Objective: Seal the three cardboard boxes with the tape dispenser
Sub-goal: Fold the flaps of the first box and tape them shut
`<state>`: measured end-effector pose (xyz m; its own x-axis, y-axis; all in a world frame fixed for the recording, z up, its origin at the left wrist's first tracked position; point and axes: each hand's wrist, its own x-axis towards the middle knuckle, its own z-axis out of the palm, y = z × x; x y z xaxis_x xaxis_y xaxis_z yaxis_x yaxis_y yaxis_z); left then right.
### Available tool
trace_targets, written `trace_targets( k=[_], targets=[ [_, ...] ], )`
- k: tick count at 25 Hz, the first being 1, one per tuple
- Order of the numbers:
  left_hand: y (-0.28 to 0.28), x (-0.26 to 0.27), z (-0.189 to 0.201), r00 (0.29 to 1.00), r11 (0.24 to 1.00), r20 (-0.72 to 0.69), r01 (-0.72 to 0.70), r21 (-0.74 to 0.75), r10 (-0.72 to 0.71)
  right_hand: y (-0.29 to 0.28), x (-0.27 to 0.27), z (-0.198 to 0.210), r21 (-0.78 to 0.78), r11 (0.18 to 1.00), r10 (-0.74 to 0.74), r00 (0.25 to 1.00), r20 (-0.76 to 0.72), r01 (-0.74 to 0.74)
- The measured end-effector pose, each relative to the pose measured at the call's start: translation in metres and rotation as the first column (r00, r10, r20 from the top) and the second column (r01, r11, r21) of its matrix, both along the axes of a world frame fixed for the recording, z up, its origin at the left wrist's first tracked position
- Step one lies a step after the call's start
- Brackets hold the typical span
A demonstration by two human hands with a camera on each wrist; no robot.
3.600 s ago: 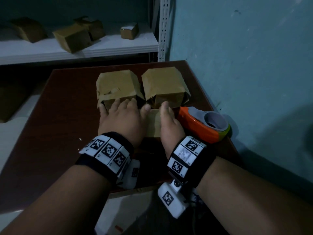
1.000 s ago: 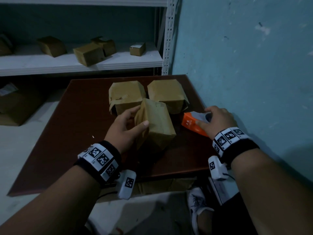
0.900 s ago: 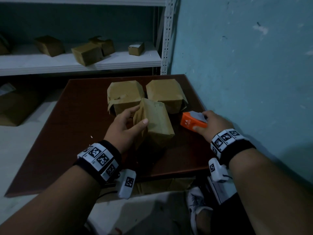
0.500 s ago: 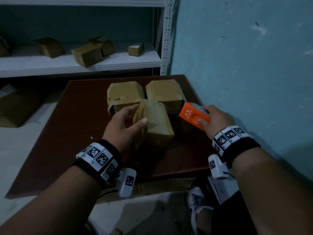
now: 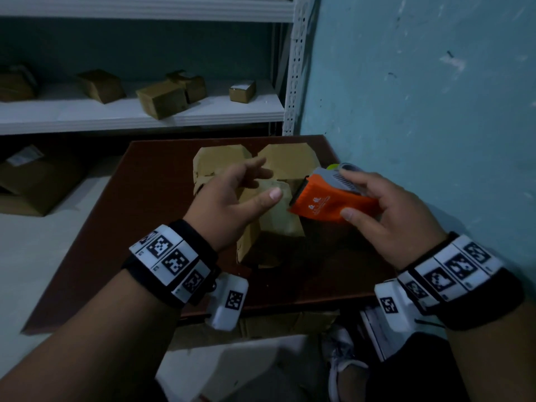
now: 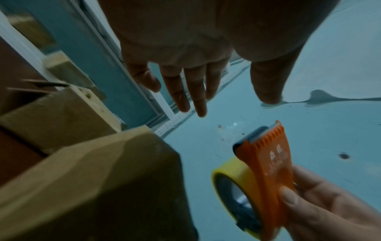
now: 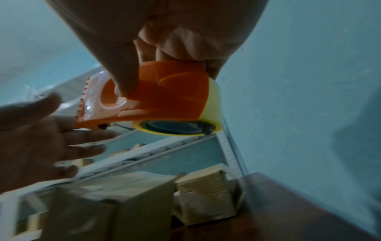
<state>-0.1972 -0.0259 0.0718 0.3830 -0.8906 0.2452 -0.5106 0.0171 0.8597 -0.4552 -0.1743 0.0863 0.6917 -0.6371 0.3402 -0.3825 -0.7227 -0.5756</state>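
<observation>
Three brown cardboard boxes stand on the dark red table (image 5: 150,216): a near box (image 5: 272,224) in front, a far left box (image 5: 214,161) and a far right box (image 5: 290,161) behind it. My right hand (image 5: 385,210) grips the orange tape dispenser (image 5: 327,201), lifted above the near box with its toothed end pointing left. The dispenser (image 6: 266,176) carries a yellow-edged tape roll (image 7: 208,117). My left hand (image 5: 232,198) hovers above the near box with fingers spread, holding nothing, its thumb close to the dispenser's blade end.
A teal wall (image 5: 420,111) runs along the table's right edge. Behind the table a white metal shelf (image 5: 139,114) holds several small cardboard boxes. A larger box (image 5: 37,181) lies on the floor at left. My shoe (image 5: 342,355) shows below the table's front edge.
My right hand has lifted the dispenser from the table and carried it left over the near box. My left hand has let go of the near box and risen towards the dispenser.
</observation>
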Motion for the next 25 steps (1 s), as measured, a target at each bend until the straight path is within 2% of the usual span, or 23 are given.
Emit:
trace_targets(
  k=[3,7,12,17,21,25],
  targets=[
    [-0.004,-0.005,-0.002,0.996,0.997,-0.051,0.073,0.026,-0.071,0.003,-0.001,-0.002,0.036,0.995,0.089,0.996,-0.004,-0.089],
    [-0.006,-0.003,-0.005,0.997,0.997,-0.01,0.073,0.034,-0.073,0.006,-0.001,-0.001,0.068,0.986,0.155,0.988,-0.014,-0.154],
    [-0.007,-0.005,-0.005,0.995,0.997,-0.074,0.069,0.02,-0.067,0.011,-0.001,0.009,0.099,0.971,0.217,0.976,0.025,-0.218],
    [-0.005,-0.016,-0.002,0.985,0.999,-0.166,0.053,0.002,-0.052,0.015,0.003,0.01,0.079,0.976,0.198,0.977,0.081,-0.204],
    [-0.003,-0.025,0.004,0.989,0.999,-0.139,0.044,0.001,-0.043,0.018,0.005,0.008,0.1,0.977,0.177,0.978,0.111,-0.188],
    [0.001,-0.02,0.005,0.978,0.997,-0.193,0.078,0.003,-0.076,0.019,0.005,0.006,0.122,0.978,0.157,0.98,0.125,-0.172]
  ],
)
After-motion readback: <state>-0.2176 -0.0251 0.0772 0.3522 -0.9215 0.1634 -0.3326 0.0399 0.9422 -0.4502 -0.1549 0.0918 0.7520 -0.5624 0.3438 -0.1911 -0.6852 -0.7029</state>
